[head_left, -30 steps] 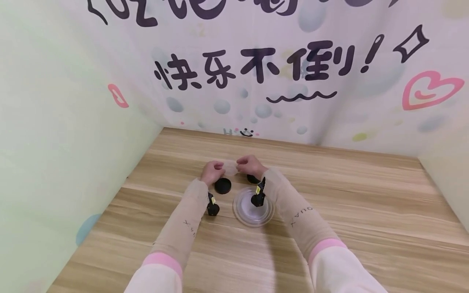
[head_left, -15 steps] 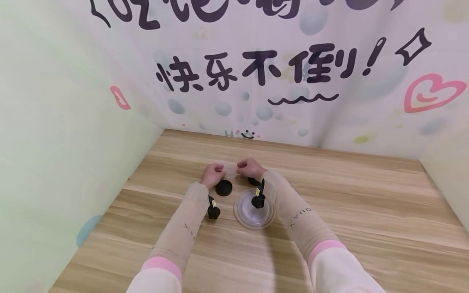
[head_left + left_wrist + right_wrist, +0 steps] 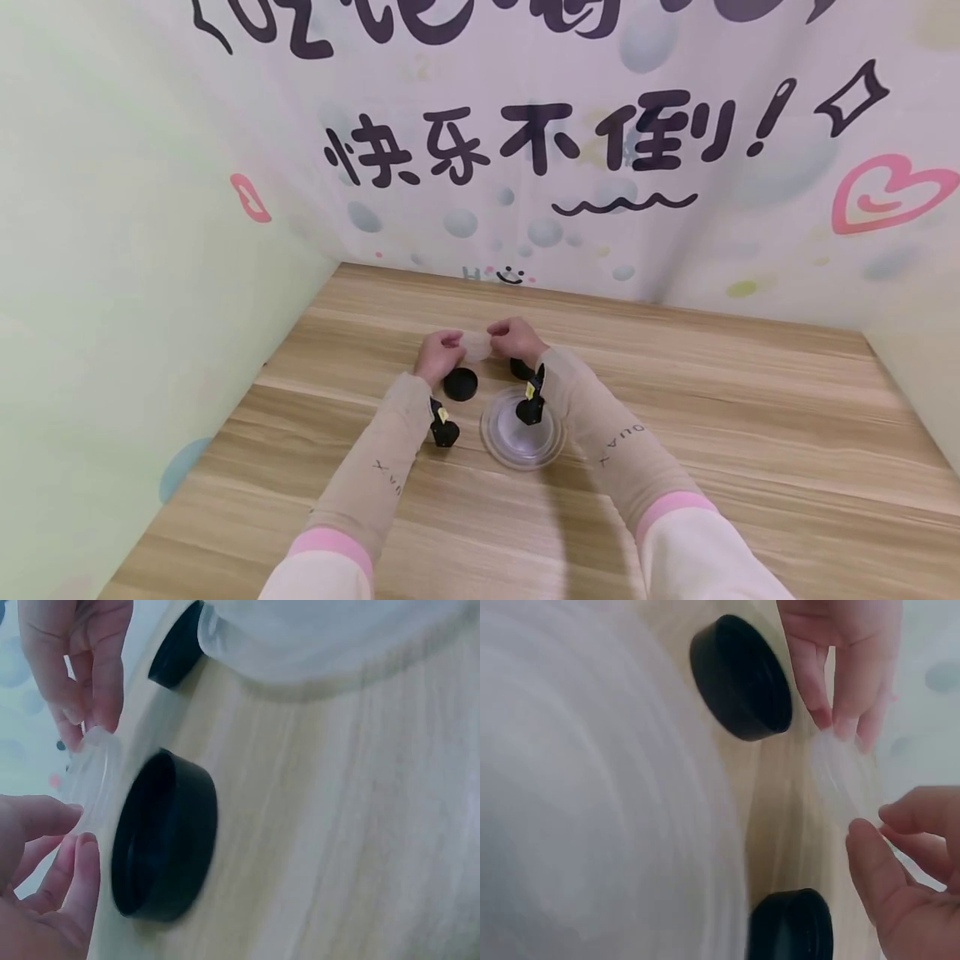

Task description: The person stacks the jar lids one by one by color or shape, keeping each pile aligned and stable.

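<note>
A thin, round, translucent plastic disc (image 3: 476, 345) is held between both hands, over the far part of the table. My left hand (image 3: 437, 357) pinches its left edge between thumb and fingers. On the opposite edge, my right hand (image 3: 519, 340) grips it the same way; both grips show in the right wrist view, where the disc (image 3: 840, 776) stands tilted. Just below my left hand lies a shallow black round cap (image 3: 461, 384), hollow side up. A second black cap (image 3: 177, 646) sits partly hidden under my right hand in the head view.
A wide, clear, round plastic container (image 3: 495, 446) with a stepped rim stands nearer me, partly under the right wrist camera (image 3: 529, 410). Wood-grain tabletop (image 3: 750, 433) spreads around. A printed cloth wall (image 3: 420, 242) rises behind, and a pale wall (image 3: 135, 292) on the left.
The head view has shifted slightly. Both hands keep hold of the disc in nearly the same place, and the caps and container stay where they were.
</note>
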The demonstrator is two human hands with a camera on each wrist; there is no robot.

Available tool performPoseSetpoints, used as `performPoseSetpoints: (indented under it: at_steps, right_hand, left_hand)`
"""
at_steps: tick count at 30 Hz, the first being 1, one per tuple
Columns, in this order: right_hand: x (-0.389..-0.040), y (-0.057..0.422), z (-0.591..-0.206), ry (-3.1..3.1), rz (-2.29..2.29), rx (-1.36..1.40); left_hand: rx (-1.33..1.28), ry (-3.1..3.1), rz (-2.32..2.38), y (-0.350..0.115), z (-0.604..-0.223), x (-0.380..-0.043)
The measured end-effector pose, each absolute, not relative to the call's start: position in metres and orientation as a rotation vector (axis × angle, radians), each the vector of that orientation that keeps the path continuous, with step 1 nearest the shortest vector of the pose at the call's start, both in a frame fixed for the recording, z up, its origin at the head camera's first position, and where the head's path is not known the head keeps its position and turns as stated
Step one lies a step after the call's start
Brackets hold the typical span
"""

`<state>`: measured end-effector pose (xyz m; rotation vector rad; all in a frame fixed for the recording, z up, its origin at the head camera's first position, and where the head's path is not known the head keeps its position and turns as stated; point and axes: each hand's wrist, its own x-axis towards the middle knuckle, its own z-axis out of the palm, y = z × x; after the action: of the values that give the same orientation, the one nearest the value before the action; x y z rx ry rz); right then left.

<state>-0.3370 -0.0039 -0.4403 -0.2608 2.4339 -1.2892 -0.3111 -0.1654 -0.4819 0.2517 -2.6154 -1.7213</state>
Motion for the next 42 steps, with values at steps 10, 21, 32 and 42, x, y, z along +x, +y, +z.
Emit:
performPoseSetpoints:
  at_steps: [10,21,32,42]
  right_hand:
    - [-0.316,0.009,-0.405,2.368,-1.562,-0.227]
    - [-0.311,0.032,-0.387,2.281,-1.779,-0.228]
    - [-0.301,0.056,-0.382,2.323,-1.743,-0.270]
    - [-0.281,0.075,-0.387,2.306,-1.628,-0.314]
  left_hand:
    - [0.194,-2.524,-1.760,-0.148,-0.422,-0.281]
    - [0.179,-2.374,-1.970,-0.130,-0.402,-0.277]
    - [0.003,-2.457,-2.021,-0.118,-0.387,-0.265]
    - [-0.135,-2.652,-2.043,-0.114,-0.395,-0.254]
